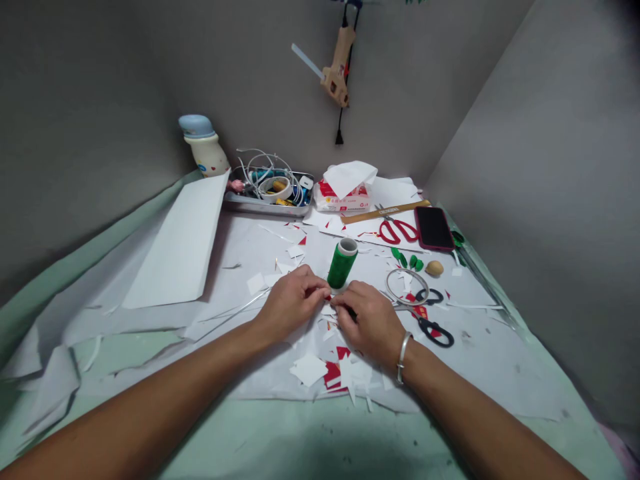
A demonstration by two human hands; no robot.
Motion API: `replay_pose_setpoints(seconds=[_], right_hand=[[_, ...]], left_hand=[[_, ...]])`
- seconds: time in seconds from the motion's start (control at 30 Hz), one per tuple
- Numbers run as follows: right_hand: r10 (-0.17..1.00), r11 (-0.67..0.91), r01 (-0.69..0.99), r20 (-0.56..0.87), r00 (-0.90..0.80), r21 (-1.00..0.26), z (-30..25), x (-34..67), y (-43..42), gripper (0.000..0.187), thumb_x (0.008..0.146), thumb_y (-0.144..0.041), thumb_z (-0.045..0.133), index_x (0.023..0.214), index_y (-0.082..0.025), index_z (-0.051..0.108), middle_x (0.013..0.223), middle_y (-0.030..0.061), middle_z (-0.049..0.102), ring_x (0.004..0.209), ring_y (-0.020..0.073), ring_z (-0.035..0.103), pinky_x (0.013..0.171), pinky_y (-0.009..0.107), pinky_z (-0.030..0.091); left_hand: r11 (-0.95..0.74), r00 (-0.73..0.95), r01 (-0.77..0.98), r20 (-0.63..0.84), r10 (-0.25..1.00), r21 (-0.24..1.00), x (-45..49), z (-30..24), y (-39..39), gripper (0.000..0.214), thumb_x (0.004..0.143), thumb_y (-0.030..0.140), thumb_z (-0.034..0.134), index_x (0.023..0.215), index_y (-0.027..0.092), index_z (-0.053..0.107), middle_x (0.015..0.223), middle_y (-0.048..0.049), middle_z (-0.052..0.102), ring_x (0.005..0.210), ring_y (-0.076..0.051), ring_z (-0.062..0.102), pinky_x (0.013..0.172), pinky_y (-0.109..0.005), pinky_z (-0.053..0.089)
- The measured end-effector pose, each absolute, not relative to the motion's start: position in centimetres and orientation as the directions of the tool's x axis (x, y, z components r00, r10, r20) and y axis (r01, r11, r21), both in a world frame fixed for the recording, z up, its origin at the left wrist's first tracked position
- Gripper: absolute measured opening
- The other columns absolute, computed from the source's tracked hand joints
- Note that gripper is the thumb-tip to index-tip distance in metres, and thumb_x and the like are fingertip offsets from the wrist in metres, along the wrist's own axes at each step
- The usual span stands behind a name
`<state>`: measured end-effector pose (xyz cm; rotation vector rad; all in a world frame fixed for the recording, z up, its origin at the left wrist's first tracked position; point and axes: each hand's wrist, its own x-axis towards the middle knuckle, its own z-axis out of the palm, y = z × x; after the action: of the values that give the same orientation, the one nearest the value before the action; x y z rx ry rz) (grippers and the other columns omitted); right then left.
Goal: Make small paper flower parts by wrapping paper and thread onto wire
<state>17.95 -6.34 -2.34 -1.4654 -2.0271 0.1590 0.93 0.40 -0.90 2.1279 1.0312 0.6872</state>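
My left hand point(294, 298) and my right hand point(371, 319) meet over the middle of the paper-covered table, fingertips almost touching. Both are closed in a pinch. A small bit of red shows between them, but what they hold is mostly hidden. Just behind the fingers stands a spool of green thread point(342, 265), tilted slightly in view. White and red paper scraps point(309, 369) lie in front of the hands. To the right of my right hand are black-handled scissors point(434, 332), partly under a coil of silvery wire point(390, 287).
A metal tray point(270, 208) holds tape and tangled wire, beside a tissue pack point(343, 197). Further right lie red-handled scissors point(399, 231), a ruler point(385, 212) and a phone point(434, 228). White card point(177, 250) lies left; a glue gun point(337, 70) hangs on the wall.
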Motion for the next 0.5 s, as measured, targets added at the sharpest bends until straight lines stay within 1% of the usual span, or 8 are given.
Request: replay_pose_setpoints(seconds=[0.1,0.23,0.37,0.5], right_hand=[[0.881,0.391,0.783,0.443,-0.167,-0.483,-2.1,17.9,-6.4,0.017,0.082,-0.010,0.055,0.088,-0.016,0.071,0.079,0.0059,0.062,0.078,0.0204,0.057,0.072,0.032,0.045],[0.874,0.372,0.759,0.477,-0.093,-0.534,-2.0,18.1,-6.4,0.019,0.083,-0.012,0.054,0.092,-0.015,0.071,0.080,0.0065,0.063,0.080,0.0209,0.058,0.074,0.033,0.046],[0.887,0.330,0.778,0.457,-0.062,-0.535,-2.2,18.3,-6.3,0.020,0.083,-0.012,0.054,0.094,-0.017,0.071,0.082,0.0061,0.063,0.081,0.0212,0.058,0.075,0.034,0.046],[0.903,0.310,0.793,0.424,-0.073,-0.524,-2.3,18.2,-6.2,0.022,0.083,-0.012,0.055,0.095,-0.018,0.072,0.082,0.0063,0.063,0.082,0.0217,0.058,0.075,0.034,0.046]], left_hand=[[-0.438,0.532,0.464,0.154,0.833,0.770,1.0,-0.9,0.8,0.018,0.085,0.022,0.057,0.084,0.020,0.075,0.077,-0.0007,0.055,0.072,-0.015,0.056,0.071,-0.030,0.042],[-0.440,0.545,0.460,0.146,0.825,0.772,1.0,-0.8,0.6,0.018,0.085,0.022,0.057,0.084,0.021,0.075,0.076,-0.0006,0.055,0.072,-0.015,0.056,0.071,-0.030,0.042],[-0.483,0.595,0.443,0.155,0.789,0.755,1.1,-0.7,-0.1,0.020,0.086,0.021,0.055,0.085,0.023,0.075,0.076,-0.0009,0.055,0.073,-0.015,0.056,0.070,-0.031,0.041],[-0.512,0.623,0.428,0.166,0.764,0.745,1.2,-0.7,-0.6,0.022,0.088,0.020,0.054,0.084,0.022,0.075,0.075,-0.0009,0.054,0.073,-0.015,0.055,0.069,-0.031,0.041]])
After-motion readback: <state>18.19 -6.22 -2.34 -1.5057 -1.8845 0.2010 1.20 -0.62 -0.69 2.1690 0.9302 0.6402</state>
